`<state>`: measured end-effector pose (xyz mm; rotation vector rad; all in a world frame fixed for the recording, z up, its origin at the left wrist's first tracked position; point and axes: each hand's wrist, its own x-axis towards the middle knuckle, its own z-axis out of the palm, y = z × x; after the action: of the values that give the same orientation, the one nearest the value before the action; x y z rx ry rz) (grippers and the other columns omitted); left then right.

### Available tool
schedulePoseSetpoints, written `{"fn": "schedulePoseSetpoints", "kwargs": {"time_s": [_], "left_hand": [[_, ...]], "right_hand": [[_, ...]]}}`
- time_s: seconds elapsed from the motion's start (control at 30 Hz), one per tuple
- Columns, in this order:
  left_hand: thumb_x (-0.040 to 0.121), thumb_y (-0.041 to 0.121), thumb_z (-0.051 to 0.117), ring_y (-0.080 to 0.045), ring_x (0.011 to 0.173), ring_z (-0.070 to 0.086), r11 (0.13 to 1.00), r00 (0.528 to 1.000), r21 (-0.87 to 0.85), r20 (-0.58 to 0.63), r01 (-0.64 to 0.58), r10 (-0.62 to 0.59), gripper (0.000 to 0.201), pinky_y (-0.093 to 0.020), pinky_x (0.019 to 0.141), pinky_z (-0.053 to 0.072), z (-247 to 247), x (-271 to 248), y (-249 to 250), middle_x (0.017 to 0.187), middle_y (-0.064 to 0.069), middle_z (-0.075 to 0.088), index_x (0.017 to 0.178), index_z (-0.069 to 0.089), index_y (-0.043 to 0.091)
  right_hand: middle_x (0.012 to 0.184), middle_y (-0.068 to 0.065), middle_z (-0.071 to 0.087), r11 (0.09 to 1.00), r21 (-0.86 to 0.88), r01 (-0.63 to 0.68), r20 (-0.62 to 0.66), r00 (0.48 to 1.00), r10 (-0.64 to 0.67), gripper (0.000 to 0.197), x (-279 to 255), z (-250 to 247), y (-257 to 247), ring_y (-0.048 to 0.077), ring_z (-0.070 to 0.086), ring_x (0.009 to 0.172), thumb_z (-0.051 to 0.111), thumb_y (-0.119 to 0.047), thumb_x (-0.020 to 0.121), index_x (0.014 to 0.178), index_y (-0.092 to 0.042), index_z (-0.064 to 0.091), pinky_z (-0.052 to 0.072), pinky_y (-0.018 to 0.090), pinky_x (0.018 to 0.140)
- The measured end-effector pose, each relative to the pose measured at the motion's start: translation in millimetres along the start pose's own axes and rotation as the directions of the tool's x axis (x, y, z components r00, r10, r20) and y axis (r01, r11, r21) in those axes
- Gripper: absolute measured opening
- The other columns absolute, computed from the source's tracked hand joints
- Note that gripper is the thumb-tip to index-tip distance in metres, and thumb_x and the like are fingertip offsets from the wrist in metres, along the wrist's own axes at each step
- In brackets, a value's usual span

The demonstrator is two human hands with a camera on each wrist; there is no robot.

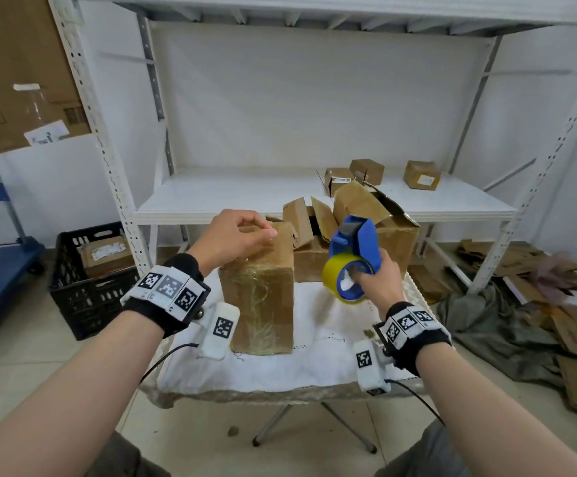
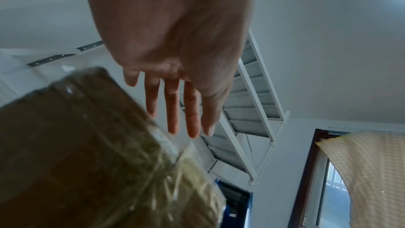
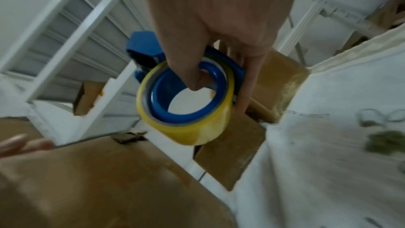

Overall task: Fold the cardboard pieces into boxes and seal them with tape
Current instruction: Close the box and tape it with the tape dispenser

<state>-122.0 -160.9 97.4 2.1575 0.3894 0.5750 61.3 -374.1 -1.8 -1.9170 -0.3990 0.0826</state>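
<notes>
On the cloth-covered counter (image 1: 314, 359) stands a tall cardboard box (image 1: 259, 297), upright, its near face streaked with wrinkled clear tape. From the head view the left hand (image 1: 235, 239) rests over the box's top near edge, and the fingers look partly curled there; the left wrist view shows more, with the fingers (image 2: 173, 110) straight and spread loosely above the taped box top (image 2: 92, 145), so this hand lies open and grips nothing, though whether the fingertips touch the cardboard cannot be told. The right hand (image 1: 379, 273) holds a blue tape dispenser (image 1: 355, 246) with its yellow tape roll (image 1: 335, 270) in the air just to the right of the box, apart from it. Only the right wrist view makes the grip plain: the thumb hooks through the blue core of the roll (image 3: 186, 96) while the other fingers wrap behind the dispenser's frame (image 3: 144, 48). That view also catches the left fingertips (image 3: 17, 143) at its left edge over the blurred box. Behind the counter the head view takes in a pile of opened and flattened boxes (image 1: 359, 215), a white metal shelf (image 1: 232, 197) carrying three small boxes (image 1: 366, 172), a black crate (image 1: 84, 287) on the floor to the left, and loose cardboard scraps (image 1: 555, 304) on the floor at right. The left wrist view alone shows a window (image 2: 333, 188) with a yellow checked curtain (image 2: 372, 171).
</notes>
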Motion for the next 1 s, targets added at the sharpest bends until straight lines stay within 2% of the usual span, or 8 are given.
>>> {"fn": "schedulePoseSetpoints", "kwargs": {"time_s": [0.07, 0.13, 0.23, 0.27, 0.4, 0.6, 0.77, 1.0], "left_hand": [[0.090, 0.038, 0.073, -0.002, 0.105, 0.064, 1.000, 1.000, 0.008, 0.001, 0.005, -0.005, 0.017, -0.030, 0.099, 0.047, 1, -5, 11, 0.099, 0.014, 0.075, 0.094, 0.079, 0.022], [0.097, 0.037, 0.064, -0.001, 0.098, 0.065, 1.000, 1.000, -0.009, 0.029, -0.001, 0.002, 0.023, -0.028, 0.081, 0.051, 3, -11, 25, 0.090, 0.010, 0.075, 0.100, 0.078, 0.019], [0.104, 0.038, 0.051, 0.012, 0.085, 0.058, 0.998, 0.998, -0.049, 0.039, -0.039, 0.041, 0.037, -0.020, 0.063, 0.050, 8, -14, 36, 0.093, 0.007, 0.069, 0.109, 0.076, 0.011], [0.104, 0.042, 0.050, 0.010, 0.081, 0.066, 0.997, 0.999, -0.073, 0.026, -0.037, 0.039, 0.040, -0.013, 0.066, 0.050, 8, -13, 37, 0.094, 0.000, 0.076, 0.109, 0.077, 0.012], [0.102, 0.048, 0.052, -0.012, 0.101, 0.071, 0.981, 0.998, -0.191, 0.054, 0.027, -0.017, 0.041, -0.029, 0.091, 0.056, 11, -9, 34, 0.107, 0.003, 0.076, 0.111, 0.075, 0.015], [0.094, 0.025, 0.070, -0.026, 0.102, 0.073, 0.914, 0.997, -0.406, 0.054, -0.021, 0.046, 0.029, -0.032, 0.086, 0.059, 15, -9, 36, 0.120, -0.010, 0.070, 0.121, 0.067, 0.014], [0.078, 0.006, 0.084, -0.015, 0.114, 0.066, 0.908, 0.967, -0.360, 0.056, -0.214, 0.249, 0.055, -0.034, 0.094, 0.057, 14, -13, 42, 0.132, 0.007, 0.065, 0.128, 0.065, 0.021], [0.074, 0.009, 0.088, -0.014, 0.110, 0.067, 0.913, 0.964, -0.327, 0.016, -0.246, 0.266, 0.050, -0.027, 0.089, 0.055, 18, -11, 45, 0.122, -0.004, 0.068, 0.118, 0.068, 0.019]], "right_hand": [[0.100, -0.001, 0.063, 0.995, 0.054, 0.080, -0.013, 0.997, -0.079, 0.056, -3, 0, -17, 0.024, 0.064, 0.094, 0.061, 0.001, 0.086, 0.135, -0.024, 0.053, 0.054, 0.035, 0.074], [0.104, -0.002, 0.064, 0.983, 0.068, 0.172, -0.031, 0.985, -0.170, 0.067, -6, 1, -33, 0.024, 0.064, 0.092, 0.057, 0.004, 0.085, 0.142, -0.031, 0.048, 0.054, 0.040, 0.077], [0.114, -0.007, 0.063, 0.950, -0.039, 0.310, -0.038, 0.949, -0.312, 0.079, -13, 6, -47, 0.020, 0.061, 0.099, 0.053, 0.006, 0.080, 0.141, -0.043, 0.045, 0.050, 0.041, 0.081], [0.119, -0.008, 0.061, 0.936, -0.063, 0.346, -0.045, 0.936, -0.349, 0.082, -16, 7, -50, 0.018, 0.058, 0.105, 0.051, 0.006, 0.078, 0.140, -0.046, 0.044, 0.049, 0.042, 0.083], [0.120, -0.005, 0.050, 0.901, -0.095, 0.422, -0.102, 0.897, -0.431, 0.085, -23, 10, -53, 0.016, 0.045, 0.111, 0.049, 0.007, 0.074, 0.141, -0.046, 0.043, 0.043, 0.043, 0.080], [0.120, -0.001, 0.041, 0.856, -0.127, 0.500, -0.157, 0.842, -0.515, 0.082, -26, 12, -57, 0.019, 0.041, 0.117, 0.048, 0.008, 0.077, 0.144, -0.039, 0.043, 0.044, 0.041, 0.074], [0.122, -0.001, 0.042, 0.852, -0.064, 0.520, -0.136, 0.841, -0.523, 0.081, -24, 14, -52, 0.017, 0.042, 0.117, 0.051, 0.008, 0.079, 0.144, -0.038, 0.043, 0.048, 0.047, 0.085], [0.126, 0.002, 0.048, 0.844, 0.049, 0.535, -0.148, 0.839, -0.523, 0.077, -23, 18, -45, 0.013, 0.047, 0.116, 0.052, 0.010, 0.077, 0.143, -0.030, 0.046, 0.047, 0.038, 0.082]]}}
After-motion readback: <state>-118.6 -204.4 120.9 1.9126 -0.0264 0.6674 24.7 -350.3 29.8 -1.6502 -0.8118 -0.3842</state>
